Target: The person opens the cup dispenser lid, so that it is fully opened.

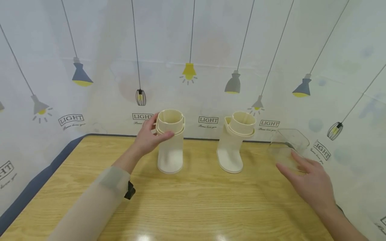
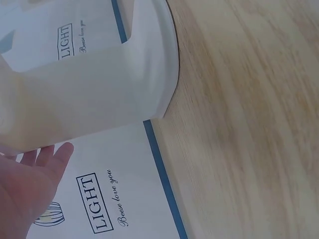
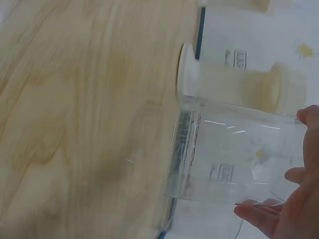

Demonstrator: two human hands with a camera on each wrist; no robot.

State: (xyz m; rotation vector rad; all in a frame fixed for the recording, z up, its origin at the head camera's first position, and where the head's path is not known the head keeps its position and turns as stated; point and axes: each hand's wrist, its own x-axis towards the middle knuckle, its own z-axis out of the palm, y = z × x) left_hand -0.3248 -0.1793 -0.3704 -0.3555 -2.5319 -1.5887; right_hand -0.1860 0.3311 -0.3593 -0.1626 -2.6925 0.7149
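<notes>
My left hand point(image 1: 149, 135) grips the round collar of a cream plastic stand point(image 1: 170, 154), thumb in front and fingers at the left side. The stand is upright, with a rounded foot and an open ring on top; in the left wrist view, fingertips touch the pale stand point(image 2: 94, 94). At the right, my right hand point(image 1: 313, 179) holds a clear, see-through container point(image 1: 287, 147) by its near end. The right wrist view shows thumb and fingers on opposite sides of the clear container point(image 3: 239, 154). Blur hides its exact outline in the head view.
A second, matching cream stand point(image 1: 230, 150) stands upright between the hands, turned slightly, near the back edge. The wood-grain table point(image 1: 193, 201) meets a wall sheet point(image 1: 205, 93) printed with hanging lamps directly behind the stands.
</notes>
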